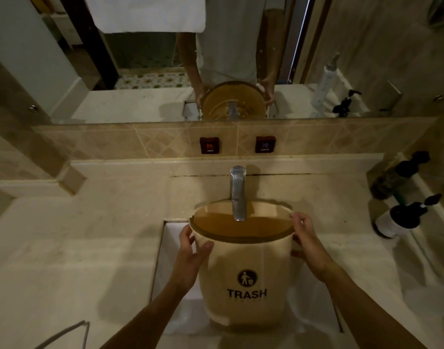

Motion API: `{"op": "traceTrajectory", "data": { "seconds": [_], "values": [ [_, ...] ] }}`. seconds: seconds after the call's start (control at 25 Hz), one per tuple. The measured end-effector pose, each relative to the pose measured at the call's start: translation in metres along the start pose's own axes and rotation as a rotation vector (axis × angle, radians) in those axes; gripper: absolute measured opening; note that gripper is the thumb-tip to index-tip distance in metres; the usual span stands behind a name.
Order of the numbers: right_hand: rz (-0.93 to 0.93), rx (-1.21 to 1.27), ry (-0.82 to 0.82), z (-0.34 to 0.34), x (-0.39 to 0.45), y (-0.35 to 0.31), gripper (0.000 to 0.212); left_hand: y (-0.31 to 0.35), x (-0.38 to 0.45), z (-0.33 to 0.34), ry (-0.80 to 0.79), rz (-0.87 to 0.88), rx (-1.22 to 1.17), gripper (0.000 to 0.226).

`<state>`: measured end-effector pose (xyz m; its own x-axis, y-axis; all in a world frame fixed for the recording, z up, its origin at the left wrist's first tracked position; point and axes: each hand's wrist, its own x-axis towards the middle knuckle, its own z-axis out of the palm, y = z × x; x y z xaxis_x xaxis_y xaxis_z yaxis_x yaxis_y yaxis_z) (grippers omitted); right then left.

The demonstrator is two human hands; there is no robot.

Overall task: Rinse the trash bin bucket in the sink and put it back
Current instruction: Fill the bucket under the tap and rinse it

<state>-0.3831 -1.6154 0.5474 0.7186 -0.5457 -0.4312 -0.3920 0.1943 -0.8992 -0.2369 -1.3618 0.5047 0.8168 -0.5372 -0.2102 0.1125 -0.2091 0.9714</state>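
Cream plastic trash bin bucket [243, 278], printed with a black figure icon and the word TRASH, is sitting between your two hands over the white rectangular sink [170, 250]. You are holding it upright, its long axis running top to bottom, its open mouth facing up and tipped slightly toward the wall, the printed side facing you.

Your left hand [190, 258] is gripping the bucket's left side just under the rim: thumb lying across the front wall, fingers curling around the far side, spread moderately. Your right hand [307, 241] is gripping the right side, fingertips hooking over the brown rim [241, 239], the palm pressing the outer wall. Both hands are holding the bucket and nothing else.

Chrome faucet spout [238, 195] is reaching from the back ledge over the rim, its outlet hanging just inside the bucket's mouth near the far edge. You cannot tell whether water is running.

Sink walls are standing close on the bucket's left and right. Beige stone counter [77, 248] is spreading wide to your left. On the right counter, a white pump bottle with a black top [402, 217] is standing well apart from your right hand, with a dark pump bottle [397, 177] behind it. Red HOT [210, 145] and COLD [265, 144] wall buttons are sitting on the tiled strip above the spout, below the mirror [165, 71].
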Motion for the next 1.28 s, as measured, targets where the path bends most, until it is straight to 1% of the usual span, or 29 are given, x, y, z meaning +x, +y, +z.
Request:
{"op": "traceTrajectory", "data": {
  "seconds": [0.08,0.12,0.16,0.2,0.28,0.32,0.36,0.4,0.44,0.52,0.56,0.64,0.68,0.72,0.8,0.88,0.96,1.08,1.28],
  "values": [
    [0.031,0.024,0.102,0.007,0.004,-0.004,0.043,0.003,0.005,-0.002,0.147,-0.025,-0.051,0.05],
    [0.041,0.013,0.128,0.011,0.006,-0.006,0.034,0.007,0.009,-0.004,0.236,-0.007,-0.046,0.035],
    [0.05,-0.007,0.144,0.016,0.007,-0.007,0.031,0.012,0.015,-0.007,0.314,0.036,-0.001,0.026],
    [0.061,-0.023,0.166,0.019,0.006,-0.007,0.031,0.021,0.021,-0.01,0.358,0.084,0.077,0.024],
    [0.069,-0.046,0.207,0.023,0.002,-0.008,0.035,0.048,0.038,-0.009,0.363,0.173,0.244,0.034],
    [0.067,-0.051,0.214,0.026,-0.001,-0.01,0.036,0.066,0.048,-0.005,0.327,0.243,0.333,0.042],
    [0.062,-0.056,0.21,0.028,-0.004,-0.012,0.035,0.082,0.059,0.0,0.255,0.323,0.43,0.051],
    [0.057,-0.07,0.203,0.03,-0.006,-0.013,0.031,0.098,0.07,0.009,0.144,0.381,0.541,0.06],
    [0.054,-0.096,0.195,0.032,-0.008,-0.013,0.027,0.113,0.079,0.021,0.011,0.392,0.647,0.069],
    [0.056,-0.139,0.173,0.035,-0.01,-0.013,0.021,0.131,0.096,0.043,-0.243,0.29,0.887,0.088],
    [0.054,-0.149,0.173,0.037,-0.012,-0.012,0.019,0.133,0.104,0.051,-0.329,0.251,1.027,0.097],
    [0.062,-0.165,0.205,0.037,-0.015,-0.012,0.021,0.128,0.115,0.061,-0.42,0.246,1.274,0.109],
    [0.068,-0.173,0.214,0.037,-0.017,-0.011,0.024,0.123,0.119,0.061,-0.428,0.28,1.367,0.109],
    [0.07,-0.184,0.215,0.036,-0.018,-0.011,0.026,0.121,0.122,0.061,-0.413,0.333,1.434,0.103],
    [0.074,-0.205,0.211,0.035,-0.021,-0.011,0.032,0.119,0.126,0.057,-0.365,0.45,1.499,0.081],
    [0.079,-0.213,0.215,0.035,-0.023,-0.012,0.036,0.125,0.128,0.054,-0.344,0.525,1.533,0.066],
    [0.075,-0.22,0.218,0.037,-0.025,-0.014,0.034,0.129,0.128,0.054,-0.366,0.519,1.555,0.063],
    [0.081,-0.216,0.207,0.038,-0.027,-0.016,0.031,0.133,0.126,0.057,-0.391,0.48,1.574,0.066],
    [0.081,-0.226,0.218,0.038,-0.027,-0.015,0.028,0.148,0.13,0.059,-0.454,0.424,1.552,0.064]
  ]
}}
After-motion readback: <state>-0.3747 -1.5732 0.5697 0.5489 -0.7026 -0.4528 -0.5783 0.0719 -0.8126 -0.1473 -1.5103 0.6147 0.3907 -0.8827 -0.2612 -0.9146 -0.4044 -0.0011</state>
